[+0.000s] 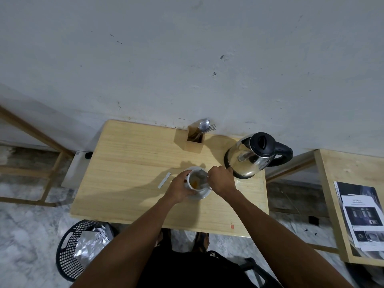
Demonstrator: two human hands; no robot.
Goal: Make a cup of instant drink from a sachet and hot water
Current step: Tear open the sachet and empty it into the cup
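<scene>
Basket (83, 249): black mesh, on the floor at 8 o'clock from the cup, well apart; crumpled foil wrappers inside.
Sachet (164, 180): thin white strip flat on the table (128, 163), long axis running 1-to-7 o'clock, just beside the left hand at its 10 o'clock. Looks spent; judged already emptied.
Left hand (180, 188): wrapped around the cup's left wall from 9 o'clock, fingers curled, steadying it.
Cup (197, 179): white, upright on a white saucer (202, 194), table centre-right, between the two hands. Orange-brown liquid visible inside.
Spoon (204, 177): slim metal handle angled across the cup mouth, running toward 3 o'clock; bowl hidden in the drink.
Right hand (221, 179): closed in a pinch over the spoon handle, at the cup's 3 o'clock rim. Nearer hand to the kettle.
Key relation: both hands touching the cup's sides, spoon inside; step judged as stirring.
Cutlery holder (194, 142): wooden box at 12 o'clock from the cup, apart; spoon and fork heads stick out.
Kettle (252, 154): steel, black lid shut, at 2 o'clock, near the right knuckles; handle pointing to 3 o'clock.
Obstruction: kettle body crowds the right hand; a wide stir could knock it.
</scene>
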